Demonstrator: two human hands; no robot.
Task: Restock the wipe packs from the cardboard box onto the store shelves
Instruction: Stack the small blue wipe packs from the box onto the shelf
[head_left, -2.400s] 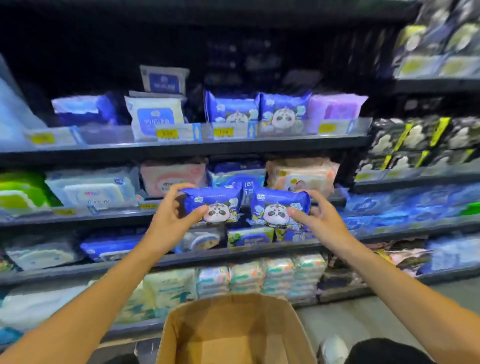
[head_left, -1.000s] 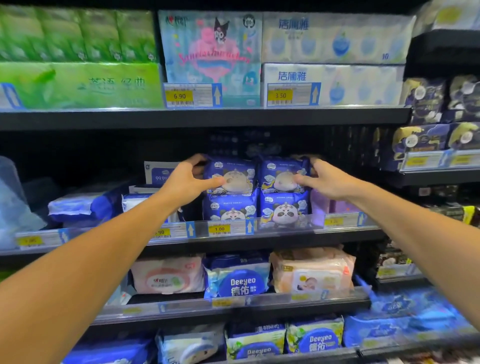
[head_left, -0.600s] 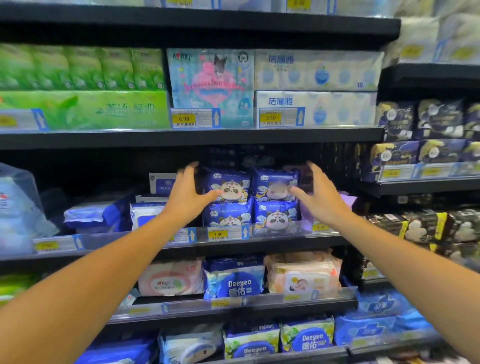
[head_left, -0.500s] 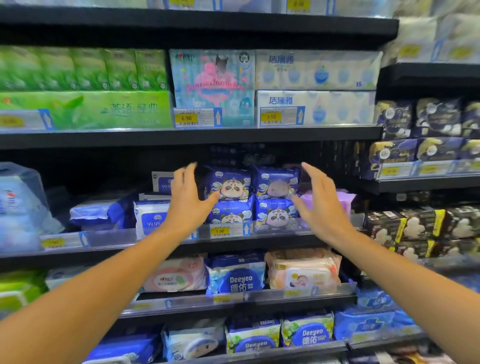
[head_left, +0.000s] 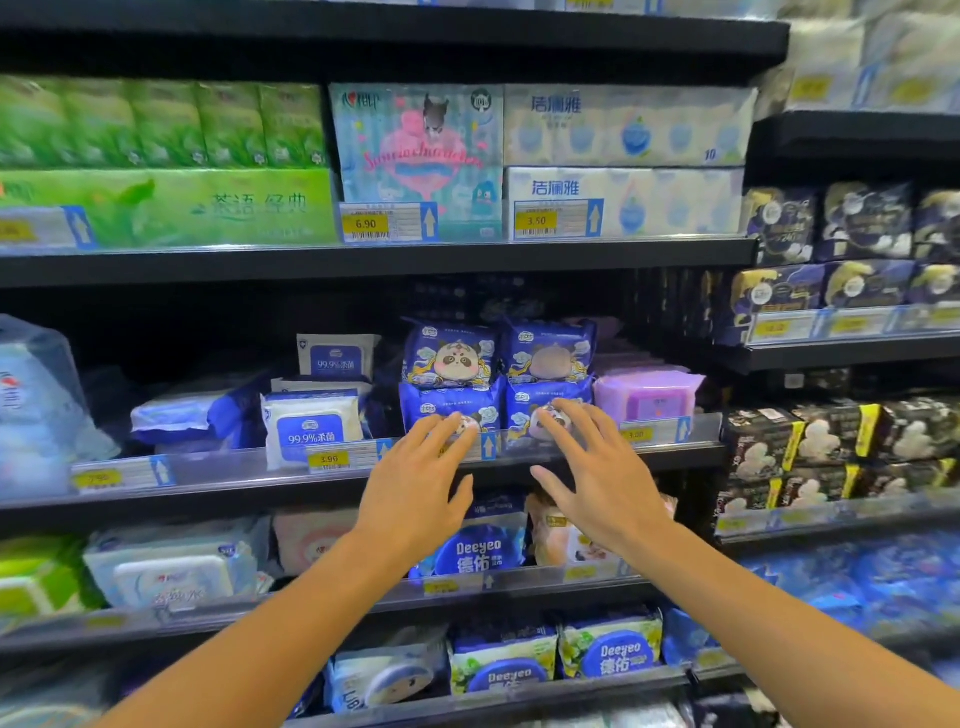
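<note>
A: Reaching with both hands at centre frame. Left hand (head_left: 415, 499) has straight, spread fingers, grip wide, holding nothing; fingertips (head_left: 457, 431) lie over the lower-left blue panda-print wipe pack (head_left: 447, 405) at the clear shelf rail (head_left: 234, 467).

B: Right one?

A: Right hand (head_left: 597, 483) same, fingers spread and relaxed, grip wide, nothing held. Its fingertips (head_left: 566, 410) lie over the lower-right blue panda-print wipe pack (head_left: 530, 402). Cannot tell if either hand actually touches or just hovers in front.

B: Task items, where?

A: Four panda packs, two by two, centre of the frame on the black middle shelf (head_left: 311, 493). Upper-left blue panda pack (head_left: 449, 353) sits on the lower-left one, upper-right blue panda pack (head_left: 550, 351) on the lower-right one. Columns touch side by side. All upright, faces out.

B: Neighbours?

A: Just right of the stack, a flat purple wipe pack (head_left: 647, 395). Left of it, white packs with blue 99.9% labels (head_left: 311, 421), one more standing behind. Yellow price tags (head_left: 327, 460) on the rail.

B: Above and below?

A: Upper shelf: green tissue packs (head_left: 166, 208) at upper left, a pink-and-teal cartoon tissue pack (head_left: 415, 150) centre, white-blue tissue bundles (head_left: 628, 161) to its right. Below the hands, blue Deeyeo wipe packs (head_left: 483, 551). Dark navy packs (head_left: 831, 223) at right edge, blurred.
</note>
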